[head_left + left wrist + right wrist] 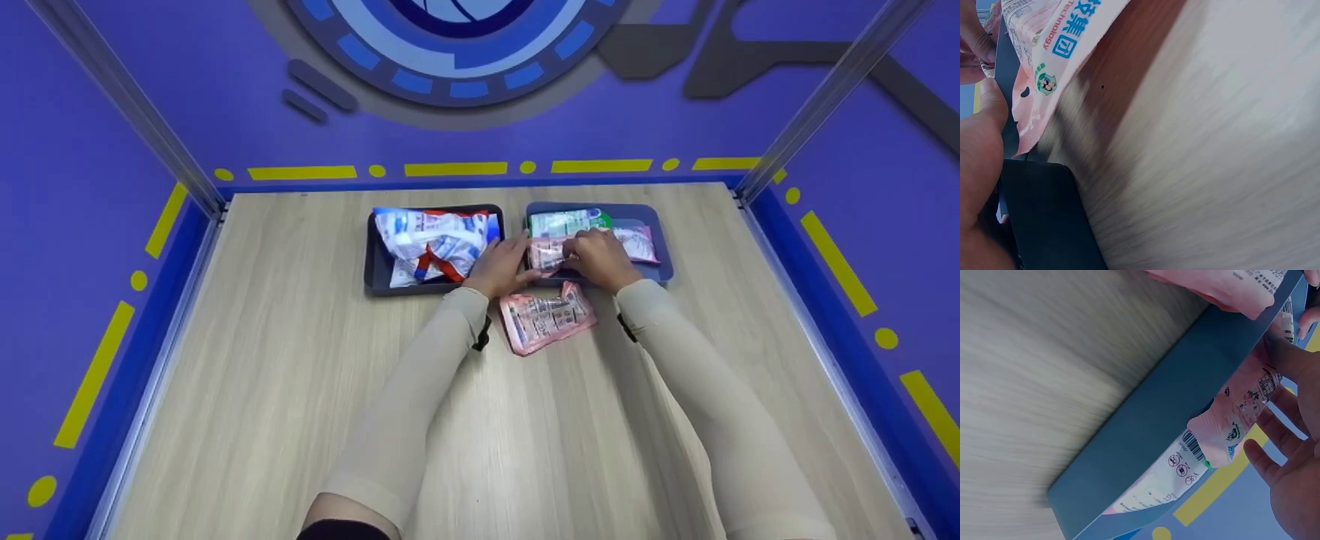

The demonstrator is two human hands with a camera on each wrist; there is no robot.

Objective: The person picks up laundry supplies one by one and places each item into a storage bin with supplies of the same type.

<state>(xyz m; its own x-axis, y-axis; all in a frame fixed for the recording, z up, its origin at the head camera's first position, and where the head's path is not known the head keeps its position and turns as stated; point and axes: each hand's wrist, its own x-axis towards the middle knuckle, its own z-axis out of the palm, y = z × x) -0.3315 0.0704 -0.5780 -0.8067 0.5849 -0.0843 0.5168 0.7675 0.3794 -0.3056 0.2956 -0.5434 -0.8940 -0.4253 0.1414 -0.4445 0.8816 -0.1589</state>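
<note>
My right hand [600, 259] is over the right grey tray [664, 255]. Thumb and fingers pinch a pink packet [1241, 402] that lies along the tray's near side. My left hand [501, 268] lies between the two trays, thumb and fingers spread at the left end of that packet; whether it touches the packet cannot be told. Another pink packet [547, 319] rests on the table just in front of the right tray, one end against the tray's wall. Under and beside the held packet are a green-and-white packet [566, 220] and a pink-and-white packet [637, 244].
The dark left tray [371, 262] holds several blue, white and red packets [431, 236]. Both trays stand near the back of the wooden table [300, 360]. Blue panels with yellow marks [457, 169] enclose its back and sides.
</note>
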